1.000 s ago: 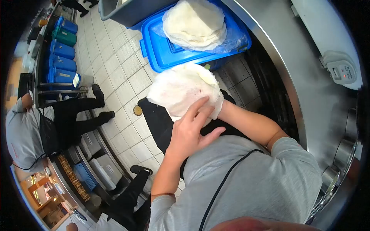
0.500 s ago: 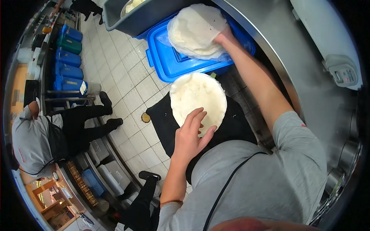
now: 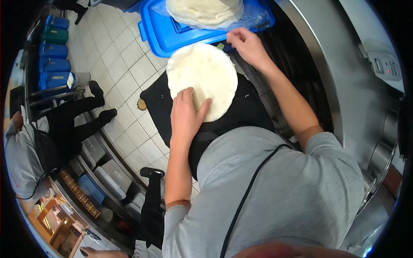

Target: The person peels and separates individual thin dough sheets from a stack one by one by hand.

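**Pale, flat, dough-like round (image 3: pixel 206 71) on lap in black cloth (image 3: pixel 251 103)**

Left hand (image 3: pixel 184 114) lies over the round's near-left edge, fingers together, thumb spread; cannot tell if it pinches. Right hand (image 3: pixel 249 48) near the far-right edge, fingers loosely curled, nothing visible in its grasp. Just beyond: blue plastic lid (image 3: pixel 160 33), bearing a stack of thin, pale rounds (image 3: pixel 206 10) on clear plastic film (image 3: pixel 257 18), cut off by frame top. To the right, stainless-steel surface (image 3: pixel 320 53). Leftward, small brown disc (image 3: pixel 141 104) on pale tiled floor (image 3: pixel 124 79). Farther off: co-worker's black-trousered legs (image 3: pixel 79 112), grey lidded boxes (image 3: pixel 115 175), contents hidden; row of blue bins (image 3: pixel 55 50).
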`<state>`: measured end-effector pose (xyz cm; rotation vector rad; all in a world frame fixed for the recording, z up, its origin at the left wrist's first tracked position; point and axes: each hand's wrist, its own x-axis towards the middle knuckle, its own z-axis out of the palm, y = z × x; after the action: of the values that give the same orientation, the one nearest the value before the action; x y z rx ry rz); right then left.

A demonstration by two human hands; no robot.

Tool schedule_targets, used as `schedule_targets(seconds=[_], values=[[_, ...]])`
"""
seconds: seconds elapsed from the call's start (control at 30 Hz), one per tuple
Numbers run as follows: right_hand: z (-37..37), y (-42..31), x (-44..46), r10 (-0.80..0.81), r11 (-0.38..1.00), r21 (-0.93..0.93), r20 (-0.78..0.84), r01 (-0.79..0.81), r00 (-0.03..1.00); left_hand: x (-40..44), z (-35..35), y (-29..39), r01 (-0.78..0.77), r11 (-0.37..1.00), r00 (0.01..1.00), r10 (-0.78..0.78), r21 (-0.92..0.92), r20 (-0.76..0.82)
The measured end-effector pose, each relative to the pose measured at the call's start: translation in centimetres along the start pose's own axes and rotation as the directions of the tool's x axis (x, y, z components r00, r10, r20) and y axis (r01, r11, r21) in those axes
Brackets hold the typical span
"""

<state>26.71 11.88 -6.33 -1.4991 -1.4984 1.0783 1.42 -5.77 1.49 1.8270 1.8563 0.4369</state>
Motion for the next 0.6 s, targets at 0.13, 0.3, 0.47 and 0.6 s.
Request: schedule_targets(seconds=[0.13,0.3,0.47,0.6], values=[[-0.7,-0.6,-3.2,0.306,0.937,0.071,0.304,-0.341,0.902,-0.4,0.9,1.1,-0.110,0.991,0.994,0.112,-0.077,0.015],[-0.4,-0.2,-3.8,0.348,0.888,0.164,0.376,-0.431,0.859,-0.2,2.4,2.5,-0.217,0.974,0.976,0.217,-0.068,-0.008],[-0.4,-0.9,-3.8,0.206,0.978,-0.032,0.311,-0.207,0.928,0.5,3.9,3.7,-0.283,0.956,0.958,0.278,-0.075,-0.069],[-1.0,-2.3,-4.3,0.118,0.970,-0.236,0.267,-0.053,0.956,0.8,4.3,3.9,-0.288,0.957,0.955,0.285,-0.028,-0.080]])
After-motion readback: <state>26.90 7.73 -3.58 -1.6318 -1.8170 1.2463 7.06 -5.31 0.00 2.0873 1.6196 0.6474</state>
